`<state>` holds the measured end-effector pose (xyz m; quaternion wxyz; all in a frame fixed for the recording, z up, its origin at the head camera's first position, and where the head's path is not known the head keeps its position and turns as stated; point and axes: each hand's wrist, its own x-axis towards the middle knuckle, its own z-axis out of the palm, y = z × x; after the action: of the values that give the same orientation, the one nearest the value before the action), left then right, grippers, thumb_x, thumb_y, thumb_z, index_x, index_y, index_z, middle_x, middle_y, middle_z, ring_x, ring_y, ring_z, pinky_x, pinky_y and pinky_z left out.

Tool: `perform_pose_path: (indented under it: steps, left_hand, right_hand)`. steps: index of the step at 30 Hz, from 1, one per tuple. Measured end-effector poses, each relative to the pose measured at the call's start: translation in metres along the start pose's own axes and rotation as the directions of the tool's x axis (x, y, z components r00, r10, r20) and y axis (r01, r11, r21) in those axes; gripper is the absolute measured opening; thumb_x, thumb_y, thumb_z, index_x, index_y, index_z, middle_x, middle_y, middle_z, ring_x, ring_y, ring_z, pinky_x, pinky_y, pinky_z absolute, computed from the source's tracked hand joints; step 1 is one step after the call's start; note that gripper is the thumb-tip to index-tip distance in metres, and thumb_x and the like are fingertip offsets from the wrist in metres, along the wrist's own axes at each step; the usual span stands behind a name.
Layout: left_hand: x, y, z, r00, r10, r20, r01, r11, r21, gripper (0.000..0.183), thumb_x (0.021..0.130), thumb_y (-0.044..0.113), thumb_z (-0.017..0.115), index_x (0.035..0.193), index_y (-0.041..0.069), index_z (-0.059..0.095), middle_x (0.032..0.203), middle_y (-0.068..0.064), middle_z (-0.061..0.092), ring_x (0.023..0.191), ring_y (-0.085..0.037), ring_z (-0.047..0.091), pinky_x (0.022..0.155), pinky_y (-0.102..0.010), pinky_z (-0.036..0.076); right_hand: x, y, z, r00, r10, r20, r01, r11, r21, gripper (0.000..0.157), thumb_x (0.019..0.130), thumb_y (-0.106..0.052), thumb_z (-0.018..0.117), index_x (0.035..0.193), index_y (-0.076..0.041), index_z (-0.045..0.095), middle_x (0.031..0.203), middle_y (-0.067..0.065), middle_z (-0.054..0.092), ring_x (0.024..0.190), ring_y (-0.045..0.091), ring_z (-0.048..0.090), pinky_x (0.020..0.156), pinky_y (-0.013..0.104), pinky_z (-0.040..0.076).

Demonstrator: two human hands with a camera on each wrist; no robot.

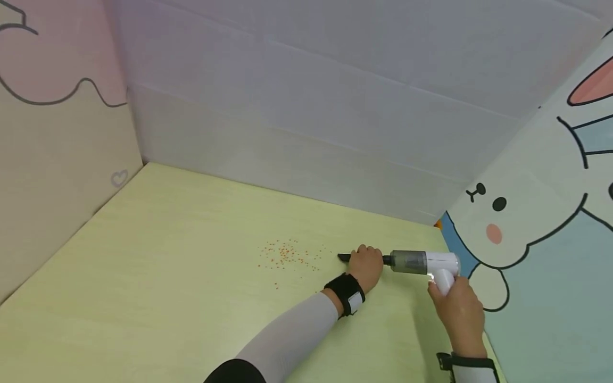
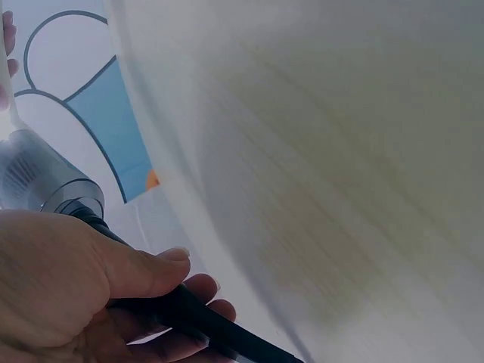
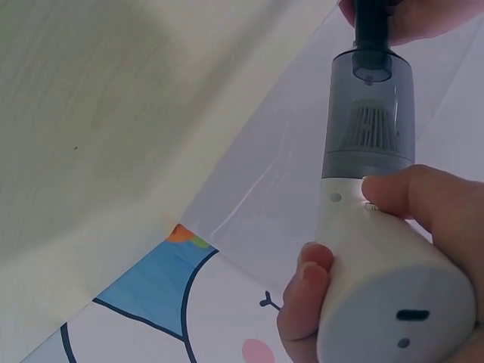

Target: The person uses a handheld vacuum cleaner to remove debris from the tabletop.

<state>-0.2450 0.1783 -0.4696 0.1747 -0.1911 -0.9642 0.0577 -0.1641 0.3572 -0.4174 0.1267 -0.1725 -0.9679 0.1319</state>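
A white handheld vacuum cleaner [image 1: 441, 262] with a smoky see-through dust cup [image 3: 370, 113] lies level over the table, pointing left. My right hand [image 1: 460, 311] grips its handle, and in the right wrist view the thumb [image 3: 401, 189] presses by a small button on the body. My left hand [image 1: 366, 267] holds the black nozzle [image 2: 204, 321] between thumb and curled fingers. The nozzle's flat tip sticks out left of that hand, close to a scatter of small orange crumbs [image 1: 287, 252] on the table.
The pale yellow table [image 1: 167, 276] meets a plain whitish wall [image 1: 297, 106] at the back. A pink and beige panel [image 1: 62, 149] stands on the left. Along the right runs a panel with a cartoon rabbit [image 1: 536, 223], close beside the vacuum's rear end.
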Motion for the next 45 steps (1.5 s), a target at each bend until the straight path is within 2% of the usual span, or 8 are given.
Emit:
perform_pose_path:
  steps: [4,13,22,27,31,36,41,45]
  left_hand:
    - [0.003,-0.003,0.007,1.000,-0.014,-0.018,0.014,1.000,0.013,0.018,0.100,0.038,0.063,0.101,0.022,0.070,0.095,0.005,0.068,0.091,-0.010,0.064,0.085,-0.023,0.055]
    - [0.013,-0.009,0.023,0.997,-0.045,-0.059,0.044,0.999,-0.013,0.018,0.101,0.037,0.063,0.100,0.022,0.071,0.095,0.005,0.071,0.092,-0.012,0.065,0.086,-0.026,0.056]
    - [0.012,-0.010,0.023,1.000,-0.021,0.002,0.021,0.997,-0.071,0.019,0.101,0.035,0.064,0.109,0.021,0.072,0.103,0.004,0.072,0.100,-0.013,0.066,0.090,-0.027,0.055]
    - [0.009,0.001,0.018,0.999,0.035,0.002,-0.034,0.993,-0.109,0.015,0.101,0.034,0.063,0.104,0.022,0.072,0.095,0.005,0.071,0.091,-0.010,0.065,0.080,-0.023,0.056]
    - [0.009,0.009,0.013,0.996,0.081,0.030,-0.077,0.990,-0.119,0.016,0.103,0.034,0.060,0.107,0.023,0.071,0.097,0.007,0.070,0.092,-0.008,0.064,0.080,-0.021,0.055]
    - [0.016,0.017,0.011,0.989,0.111,0.099,-0.098,0.987,-0.126,0.024,0.103,0.037,0.058,0.123,0.026,0.065,0.111,0.011,0.068,0.105,-0.008,0.061,0.091,-0.020,0.051]
    - [0.025,0.021,0.011,0.978,0.131,0.162,-0.106,0.983,-0.151,0.026,0.104,0.037,0.058,0.127,0.027,0.063,0.116,0.012,0.067,0.108,-0.007,0.060,0.093,-0.021,0.050]
    - [0.028,0.019,0.009,0.976,0.127,0.174,-0.099,0.982,-0.162,0.026,0.103,0.036,0.059,0.127,0.028,0.063,0.116,0.013,0.067,0.108,-0.006,0.060,0.092,-0.021,0.050]
  right_hand:
    - [0.002,-0.004,0.004,0.999,0.015,0.029,-0.015,1.000,0.006,0.060,0.093,-0.029,0.068,0.115,0.021,0.044,0.091,0.036,0.057,0.068,0.041,0.061,0.050,0.047,0.048]
    - [0.006,-0.013,0.012,0.999,0.024,0.030,-0.024,1.000,0.001,0.059,0.094,-0.029,0.069,0.115,0.020,0.043,0.095,0.037,0.056,0.072,0.044,0.061,0.053,0.050,0.050]
    - [0.006,-0.012,0.011,0.999,0.018,0.035,-0.019,1.000,0.005,0.059,0.093,-0.030,0.068,0.114,0.020,0.044,0.093,0.036,0.057,0.071,0.044,0.062,0.052,0.050,0.049]
    - [0.009,0.004,-0.002,0.999,0.006,0.043,-0.007,1.000,0.010,0.059,0.092,-0.030,0.068,0.113,0.021,0.046,0.089,0.036,0.059,0.068,0.042,0.061,0.052,0.050,0.048]
    - [0.012,0.013,-0.010,0.997,0.043,0.068,-0.043,0.999,-0.009,0.061,0.091,-0.031,0.068,0.113,0.021,0.044,0.089,0.036,0.058,0.068,0.042,0.061,0.052,0.050,0.047]
    - [0.012,0.018,-0.013,0.991,0.105,0.083,-0.104,0.994,-0.026,0.064,0.091,-0.032,0.067,0.114,0.021,0.041,0.091,0.038,0.056,0.072,0.045,0.060,0.054,0.052,0.047]
    - [0.010,0.017,-0.013,0.987,0.148,0.057,-0.146,0.989,-0.034,0.063,0.092,-0.032,0.067,0.114,0.021,0.042,0.092,0.038,0.056,0.073,0.047,0.060,0.054,0.053,0.047]
    - [0.010,0.013,-0.012,0.988,0.150,0.037,-0.149,0.988,-0.036,0.061,0.092,-0.031,0.066,0.114,0.021,0.043,0.090,0.037,0.056,0.072,0.046,0.060,0.052,0.052,0.047]
